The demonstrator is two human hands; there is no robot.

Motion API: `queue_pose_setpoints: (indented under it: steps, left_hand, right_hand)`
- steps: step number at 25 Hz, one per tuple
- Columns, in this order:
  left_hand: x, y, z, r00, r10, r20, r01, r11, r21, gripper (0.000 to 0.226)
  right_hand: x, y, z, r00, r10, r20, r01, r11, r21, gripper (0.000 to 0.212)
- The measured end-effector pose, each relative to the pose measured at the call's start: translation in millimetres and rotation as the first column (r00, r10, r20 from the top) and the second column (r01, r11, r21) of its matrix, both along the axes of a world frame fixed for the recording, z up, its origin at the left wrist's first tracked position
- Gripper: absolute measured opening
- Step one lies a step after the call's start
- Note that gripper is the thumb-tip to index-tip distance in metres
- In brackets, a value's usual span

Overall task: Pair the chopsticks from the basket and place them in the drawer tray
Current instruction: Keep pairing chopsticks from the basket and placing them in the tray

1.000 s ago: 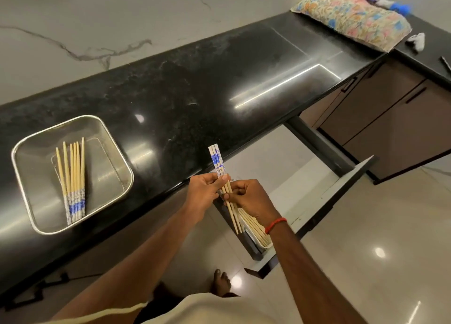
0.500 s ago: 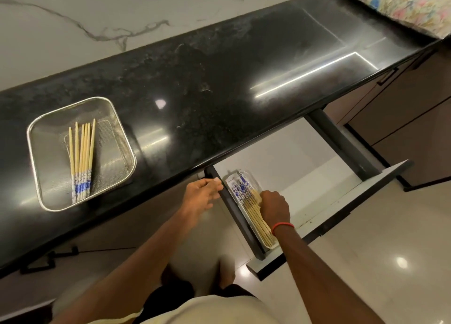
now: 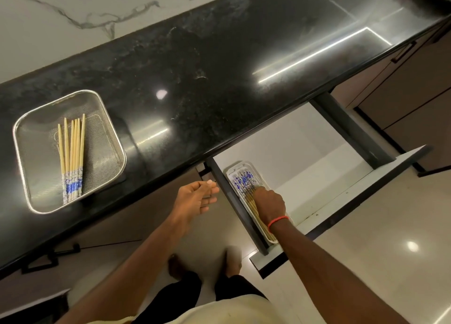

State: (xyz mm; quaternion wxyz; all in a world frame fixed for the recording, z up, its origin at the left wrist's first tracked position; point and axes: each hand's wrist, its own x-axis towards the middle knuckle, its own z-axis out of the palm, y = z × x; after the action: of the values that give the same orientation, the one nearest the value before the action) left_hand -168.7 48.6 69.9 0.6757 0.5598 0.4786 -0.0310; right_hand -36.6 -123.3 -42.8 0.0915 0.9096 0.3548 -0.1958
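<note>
Black polished stone worktop [image 3: 195,84] runs across the view, light streaks gleaming on it. On its left end sits a square metal mesh basket [image 3: 107,138], and inside it lies a loose bundle of pale wooden chopsticks with blue-and-white patterned ends [image 3: 72,157], patterned ends toward the person, tips fanned slightly away. Six or so, though the exact count is hard to call.

Below the worktop edge, a white-lined drawer with dark sides [image 3: 305,152] stands pulled open. Along its left wall rests a long white plastic tray [image 3: 230,174], and in it a second batch of matching chopsticks [image 3: 244,181], blue patterned ends pointing to the back of the drawer, plain tips running toward the front.

Right hand [image 3: 269,201], a red thread band [image 3: 278,220] on the wrist, is down in the tray, knuckles up, fingers curled onto the middle of those chopsticks. Its grip is closed down against the sticks, but whether it is pinching a pair or just pressing on them cannot be told from here: the back of the hand hides the fingertips.

Left hand [image 3: 195,198] hangs in the air just left of the drawer's corner, beneath the worktop edge. Palm turned inward, fingers loosely bent, thumb resting near the forefinger, nothing in it.

Bare feet show on the glossy pale floor [image 3: 366,262] below, blurred.
</note>
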Motion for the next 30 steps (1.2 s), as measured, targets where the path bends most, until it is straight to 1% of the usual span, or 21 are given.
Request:
queue_pose_setpoints:
  steps: [3,5,9,12,18,26,30]
  left_hand:
    - [-2.2,-2.5,-0.2,1.000,-0.014,-0.003,0.014,1.000,-0.006,0.021]
    - [-4.8,-3.3,0.2,1.000,-0.021,-0.010,0.020,1.000,-0.012,0.025]
    - [-8.9,-4.5,3.9,0.999,-0.036,-0.016,0.036,0.999,-0.016,0.028]
    - [-9.6,-4.3,6.6,0.999,-0.049,-0.009,0.049,0.999,-0.011,0.026]
    - [-11.7,-3.8,4.8,0.998,-0.070,-0.005,0.070,0.997,-0.009,0.025]
    - [-16.5,-3.2,1.1,0.998,-0.067,-0.007,0.066,0.997,-0.033,0.027]
    - [-18.7,2.6,2.1,0.998,-0.060,0.004,0.060,0.998,-0.021,0.025]
  right_hand:
    - [1.3,-4.2,-2.0,1.000,0.024,0.002,-0.024,0.999,0.043,0.029]
    - [2.3,-5.8,-0.2,0.998,0.063,0.018,-0.064,0.997,0.045,0.029]
    - [3.9,-8.1,5.1,0.991,0.115,0.061,-0.113,0.993,-0.040,0.021]
    - [2.2,-12.4,5.3,0.989,0.144,0.038,-0.141,0.988,-0.062,0.020]
    - [-2.1,-20.6,2.5,0.992,0.129,0.006,-0.128,0.989,-0.072,0.025]
    - [-4.3,-22.4,3.4,0.994,0.111,-0.002,-0.110,0.988,-0.108,0.022]
    - [-4.8,-22.4,3.3,0.994,0.112,0.001,-0.111,0.987,-0.116,0.020]
